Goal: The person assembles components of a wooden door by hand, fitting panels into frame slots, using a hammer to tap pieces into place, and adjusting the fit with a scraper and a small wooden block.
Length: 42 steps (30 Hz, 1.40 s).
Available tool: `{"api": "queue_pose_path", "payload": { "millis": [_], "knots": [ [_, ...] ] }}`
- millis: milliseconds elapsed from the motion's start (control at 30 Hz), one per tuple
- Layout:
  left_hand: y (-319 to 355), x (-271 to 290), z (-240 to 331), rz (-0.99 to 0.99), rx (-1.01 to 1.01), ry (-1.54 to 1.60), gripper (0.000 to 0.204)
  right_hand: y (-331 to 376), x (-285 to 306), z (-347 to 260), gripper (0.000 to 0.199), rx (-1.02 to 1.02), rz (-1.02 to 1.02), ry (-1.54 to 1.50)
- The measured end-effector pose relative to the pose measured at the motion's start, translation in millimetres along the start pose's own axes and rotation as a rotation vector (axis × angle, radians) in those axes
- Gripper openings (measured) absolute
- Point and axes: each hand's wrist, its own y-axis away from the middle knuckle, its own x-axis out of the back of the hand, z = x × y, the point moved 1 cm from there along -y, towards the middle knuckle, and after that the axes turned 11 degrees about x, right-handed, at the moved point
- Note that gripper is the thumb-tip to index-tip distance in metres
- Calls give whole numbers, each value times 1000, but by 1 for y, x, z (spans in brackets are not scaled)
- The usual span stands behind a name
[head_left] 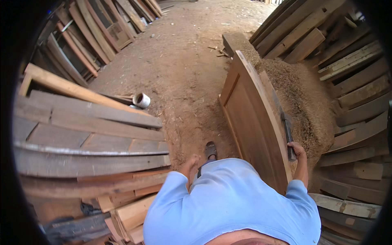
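On my right, a brown wooden panel door (255, 126) stands on its long edge, tilted a little. My right hand (299, 149) is closed around the near end of a long, dark, narrow tool (289, 139), which lies along the far right side of the door's upper edge; its exact kind is hard to make out. My left hand (190, 163) hangs low at my left side, near the end of a lumber stack. Its fingers are curled in, and nothing shows in them.
Stacked planks (102, 134) fill the left side, with a white bucket (141, 100) beside them. Wood shavings (298, 90) heap up beyond the door, near more stacked boards (359, 102) on the right. Boards and frames (98, 32) lean at far left. Dirt floor (179, 73) runs between.
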Motion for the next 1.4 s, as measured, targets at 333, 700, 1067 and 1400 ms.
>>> {"api": "queue_pose_path", "payload": {
  "millis": [333,700,1067,1400],
  "knots": [
    [-114,78,357,205,-591,-120,35,-66,-57,-54,30,-87,196,-284],
    [-148,92,373,-131,-357,-6,49,-135,-119,-140,26,68,354,-656],
    [-194,80,613,-355,-675,-7,56,-73,-300,-307,49,767,342,-278],
    [-137,55,801,-589,-1035,-748,67,-87,-461,-335,30,343,391,-233]
  ]
}}
